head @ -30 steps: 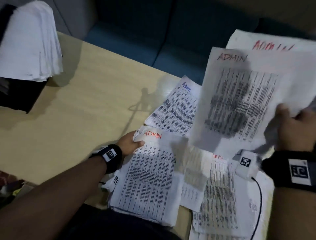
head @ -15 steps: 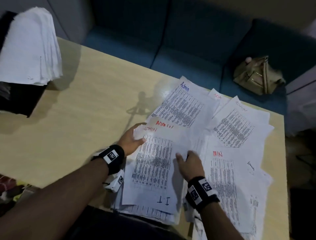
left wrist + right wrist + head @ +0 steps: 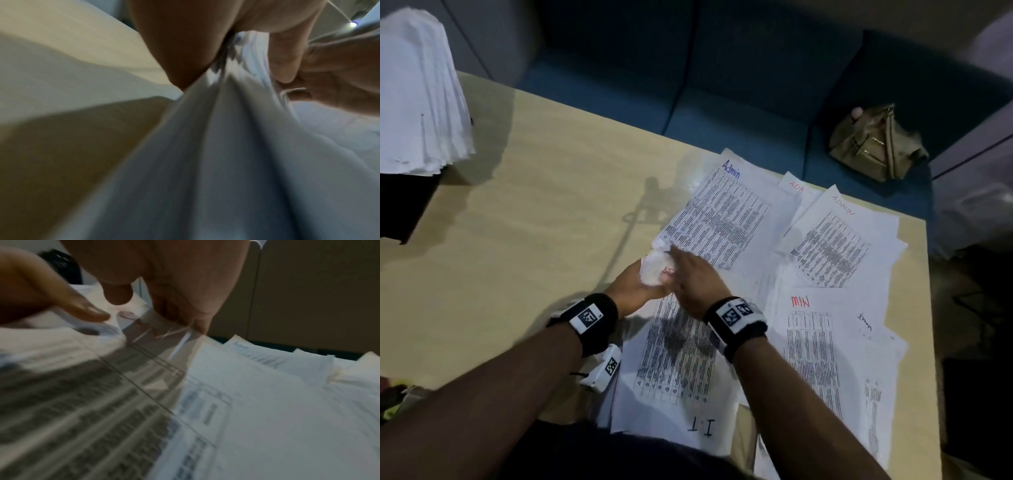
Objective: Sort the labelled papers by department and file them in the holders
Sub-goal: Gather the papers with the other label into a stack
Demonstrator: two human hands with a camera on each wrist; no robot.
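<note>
Shows right hand (image 3: 693, 277) moved up to far-left corner of I.T sheet (image 3: 678, 363), touching left hand (image 3: 633, 287) gripping that corner; right grasp unclear; sheet lengthwise toward body.

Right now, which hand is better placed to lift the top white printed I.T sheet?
Probably right hand: its fingers touch that sheet's far corner; left hand grips the pile's curled corner.

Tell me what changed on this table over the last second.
The right hand let go of the sheet it held up on the right, then moved forward and left to the lifted corner of the near pile; whether it pinches it is unclear. The left hand stayed at that corner and now grips it bunched upward. The blue Admin sheet and the white stack did not move.
</note>
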